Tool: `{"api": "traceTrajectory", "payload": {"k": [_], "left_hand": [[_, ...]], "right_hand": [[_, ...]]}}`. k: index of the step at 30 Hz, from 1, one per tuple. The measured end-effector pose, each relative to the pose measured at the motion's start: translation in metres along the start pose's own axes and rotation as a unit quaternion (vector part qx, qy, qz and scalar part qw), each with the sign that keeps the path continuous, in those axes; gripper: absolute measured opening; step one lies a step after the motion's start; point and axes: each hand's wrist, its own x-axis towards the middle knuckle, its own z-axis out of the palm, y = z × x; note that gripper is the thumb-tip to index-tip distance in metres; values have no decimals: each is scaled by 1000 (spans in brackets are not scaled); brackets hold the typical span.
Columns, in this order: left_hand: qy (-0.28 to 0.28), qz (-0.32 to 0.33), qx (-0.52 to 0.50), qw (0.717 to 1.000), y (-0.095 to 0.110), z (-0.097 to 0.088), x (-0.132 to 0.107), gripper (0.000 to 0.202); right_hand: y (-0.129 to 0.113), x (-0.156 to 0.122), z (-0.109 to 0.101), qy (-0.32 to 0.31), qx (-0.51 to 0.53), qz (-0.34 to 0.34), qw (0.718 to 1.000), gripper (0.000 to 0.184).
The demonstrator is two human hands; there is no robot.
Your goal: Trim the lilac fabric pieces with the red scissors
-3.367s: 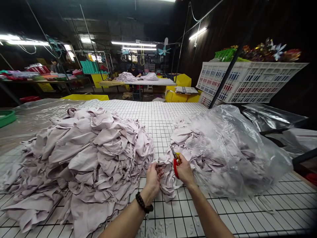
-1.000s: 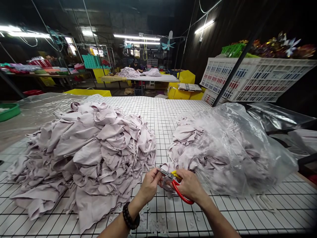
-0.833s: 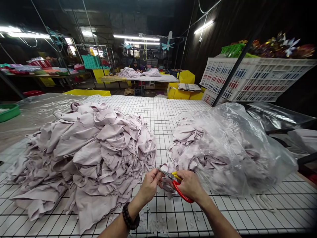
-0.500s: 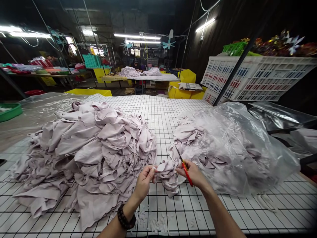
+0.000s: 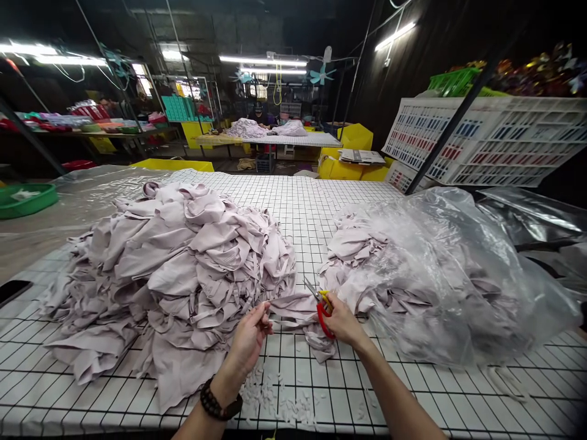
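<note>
A pale mauve fabric strip (image 5: pixel 293 305) stretches between my two hands, just above the gridded table cover. My left hand (image 5: pixel 253 330) pinches its left end between thumb and fingers. In my right hand (image 5: pixel 343 321) are scissors (image 5: pixel 324 313) with red and yellow handles, their blades pointing up and to the left. The strip's other end passes behind the scissors and hangs toward a crumpled bit of cloth (image 5: pixel 320 342). To the left rises a large heap of the same fabric (image 5: pixel 183 263). On the right, more fabric (image 5: pixel 355 244) lies partly under a clear plastic bag (image 5: pixel 440 287).
Small white scraps (image 5: pixel 284 403) are scattered on the gridded cover (image 5: pixel 293 201) between my forearms. A green tray (image 5: pixel 27 201) and a dark phone-like object (image 5: pixel 13 292) lie at the left. A white crate (image 5: pixel 481 140) stands back right, behind a dark slanted pole (image 5: pixel 452 131).
My left hand has moved left, drawing the fabric out longer. The scissors have turned in my right hand, so both coloured handles show. The whole view has shifted slightly.
</note>
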Motion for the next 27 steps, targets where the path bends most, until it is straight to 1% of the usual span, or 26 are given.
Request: {"api": "traceTrajectory", "payload": {"k": [2,4,8,10,13,15,16,17,18,20,22,24,25,26,27], "left_hand": [[-27,45,57,997,10,6,-2,28],[-51,86,117,988,21,15,-1,25],[-130,109,175,970,49,40,3,24],[-155,137,187,960,65,53,1,24],[-171,194,200,945,85,71,-17,23],[-210,201,236,927,87,81,-37,24],[-238,191,263,915,81,84,-48,25],[-265,177,295,901,72,87,-58,27],[-292,161,327,884,58,88,-67,29],[-338,131,388,847,21,88,-78,33],[-374,105,442,808,-20,84,-79,35],[-379,107,492,776,-52,79,-74,34],[-376,116,514,762,-63,77,-71,34],[-375,128,532,748,-69,76,-68,34],[-382,138,544,734,-71,74,-65,34]], "right_hand": [[1,3,4,34,-7,0,999,35],[3,9,9,42,-1,2,999,37],[2,29,16,22,44,-3,999,27],[-2,40,14,32,77,-14,996,25],[-9,54,5,74,138,-27,987,30],[-13,58,-4,102,178,-28,978,34],[-13,57,-8,109,194,-25,975,36],[-13,55,-12,112,205,-20,972,38],[-12,51,-16,108,212,-10,971,39],[-9,37,-21,85,211,23,973,39],[-5,18,-24,39,197,64,978,37],[-1,-3,-25,-18,178,100,979,34],[1,-13,-24,-45,154,109,981,32],[3,-22,-23,-63,116,111,985,31],[6,-31,-21,-70,67,110,989,32]]}}
